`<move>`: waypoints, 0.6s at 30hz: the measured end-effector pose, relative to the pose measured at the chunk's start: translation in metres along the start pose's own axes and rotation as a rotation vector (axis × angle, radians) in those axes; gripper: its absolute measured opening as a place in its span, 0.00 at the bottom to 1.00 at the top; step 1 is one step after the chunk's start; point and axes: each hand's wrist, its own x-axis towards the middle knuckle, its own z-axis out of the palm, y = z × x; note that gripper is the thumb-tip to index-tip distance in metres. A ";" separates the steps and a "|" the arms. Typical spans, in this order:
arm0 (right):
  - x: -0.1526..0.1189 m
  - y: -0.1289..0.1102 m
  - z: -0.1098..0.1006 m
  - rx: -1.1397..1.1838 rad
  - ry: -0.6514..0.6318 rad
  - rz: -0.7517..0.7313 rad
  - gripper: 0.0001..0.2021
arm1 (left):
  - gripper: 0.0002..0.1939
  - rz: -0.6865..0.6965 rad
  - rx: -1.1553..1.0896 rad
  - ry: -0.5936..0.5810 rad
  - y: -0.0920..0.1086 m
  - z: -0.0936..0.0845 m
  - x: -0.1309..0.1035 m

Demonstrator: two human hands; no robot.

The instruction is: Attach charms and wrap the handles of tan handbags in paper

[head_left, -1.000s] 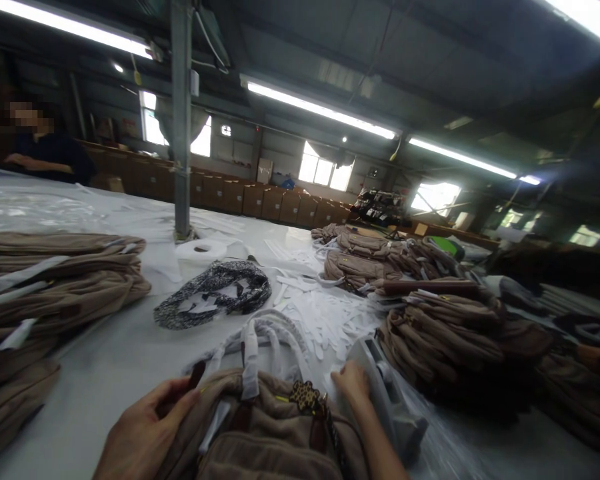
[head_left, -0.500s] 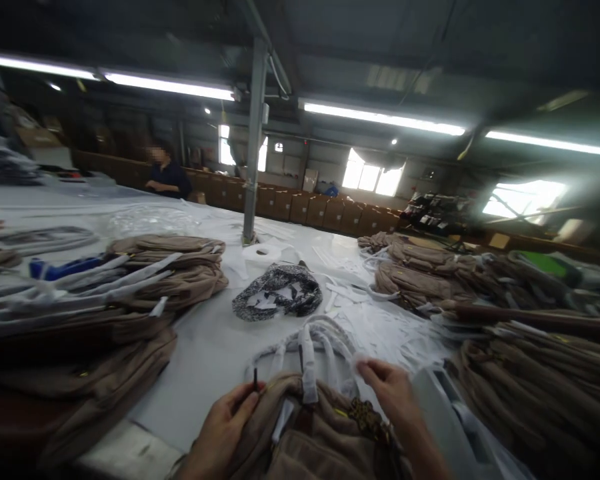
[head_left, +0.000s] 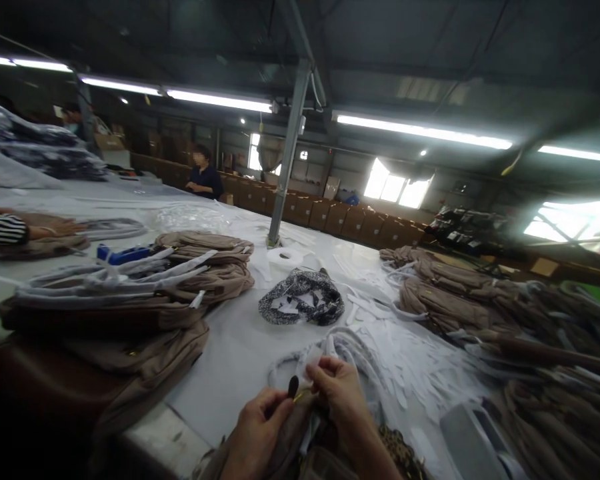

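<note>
A taupe fabric bag (head_left: 291,437) lies in front of me at the bottom of the view, its wrapped handles (head_left: 363,353) looping away over the table. My left hand (head_left: 260,427) is closed on a dark, rounded zipper pull (head_left: 293,387) at the bag's top edge, beside a small yellow-gold strip. Close to it, my right hand (head_left: 341,397) pinches a thin white wrapping piece (head_left: 306,367). The two sets of fingertips are nearly together. A patterned brown ornament (head_left: 400,448) hangs on the bag, partly behind my right forearm.
Taupe bags are piled at left (head_left: 220,280) and right (head_left: 445,300). A black-and-white speckled bag of scraps (head_left: 300,300), a white roll (head_left: 285,257) and loose white strips (head_left: 410,360) lie ahead. A grey dispenser (head_left: 473,443) sits right. At far left, a co-worker's striped sleeve (head_left: 3,227) reaches in.
My right hand has moved left, bringing the white piece up to the zipper pull in my left hand. The view has swung left, showing more of the co-worker's arm.
</note>
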 end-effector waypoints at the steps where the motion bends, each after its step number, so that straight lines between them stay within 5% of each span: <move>1: 0.001 0.001 0.001 -0.013 -0.012 0.001 0.14 | 0.14 0.003 0.009 0.004 0.001 0.000 0.000; 9: 0.002 0.003 0.009 -0.108 -0.108 -0.039 0.13 | 0.12 -0.003 0.031 0.012 0.010 0.000 -0.001; 18: -0.006 0.007 0.009 -0.531 -0.236 -0.236 0.11 | 0.11 -0.049 -0.058 0.019 0.002 0.000 0.000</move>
